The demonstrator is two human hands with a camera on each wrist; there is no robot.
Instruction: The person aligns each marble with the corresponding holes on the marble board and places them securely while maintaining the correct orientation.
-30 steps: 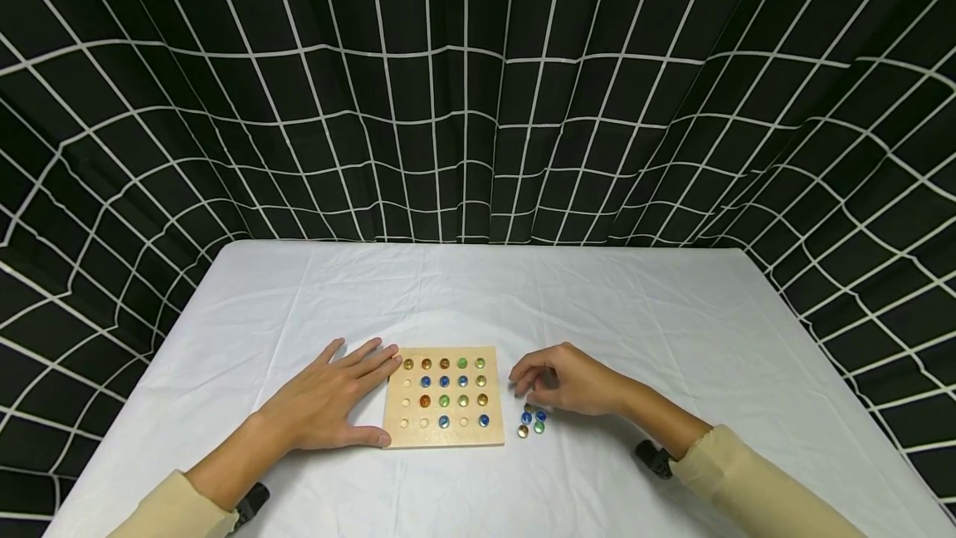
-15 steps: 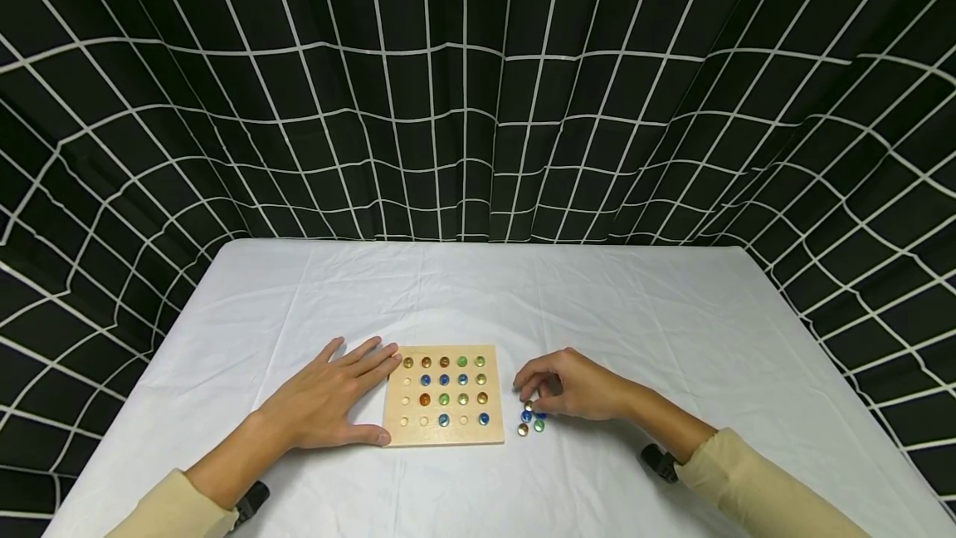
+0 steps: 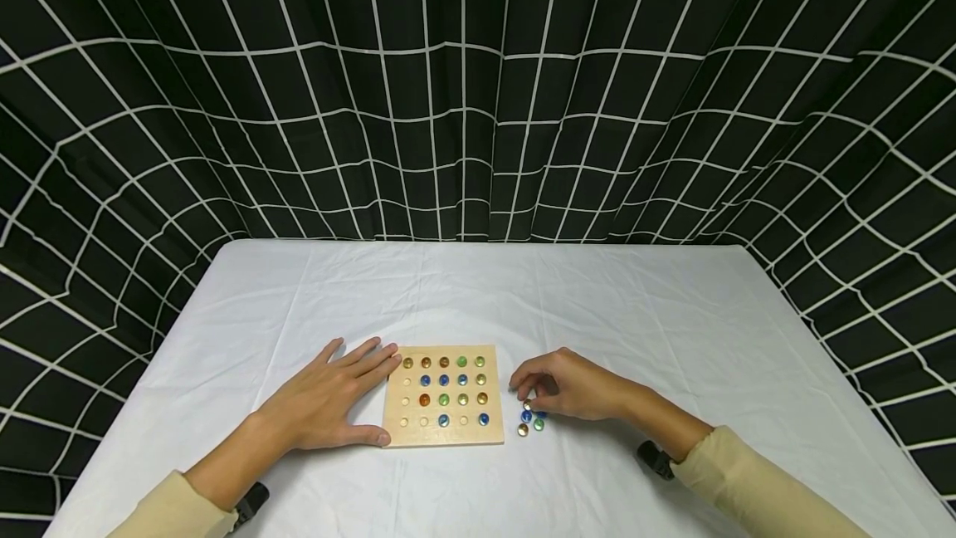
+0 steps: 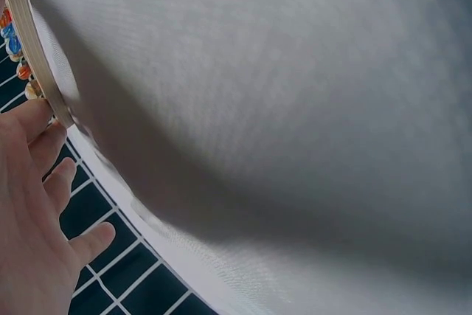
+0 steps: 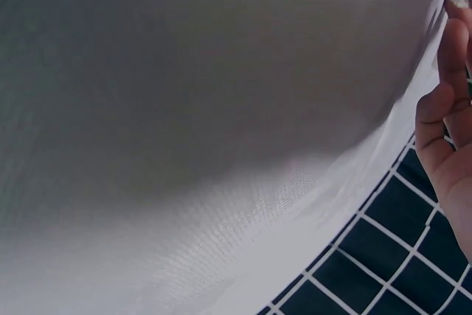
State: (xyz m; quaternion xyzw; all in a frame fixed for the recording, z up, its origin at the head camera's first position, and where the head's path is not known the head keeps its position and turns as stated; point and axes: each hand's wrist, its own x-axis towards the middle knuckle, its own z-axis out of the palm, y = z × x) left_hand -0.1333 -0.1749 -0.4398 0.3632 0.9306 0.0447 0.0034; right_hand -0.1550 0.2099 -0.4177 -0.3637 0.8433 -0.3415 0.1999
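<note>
A pale wooden board point(image 3: 441, 437) with rows of round hollows lies flat on the table. Many hollows hold round glass beads in blue, green, amber and orange; several along the left column and front row are bare. My left hand point(image 3: 321, 397) lies with fingers spread at the board's left edge, fingertips and thumb touching it. To the right of the board, my right hand point(image 3: 571, 384) pinches an amber bead point(image 3: 527, 405) between thumb and fingers. Just below those fingertips lie loose beads, among them a blue bead point(image 3: 526, 417), a green bead point(image 3: 539, 424) and another amber bead point(image 3: 523, 430).
A white cloth point(image 3: 478, 297) covers the table. Black curtains point(image 3: 478, 90) with a white grid hang behind and at both sides. Dark straps point(image 3: 656, 460) sit at the wrists, below beige sleeves.
My right hand has dipped slightly toward the loose beads, then shifted a little left with the amber bead at its fingertips. The left hand and the board have stayed put.
</note>
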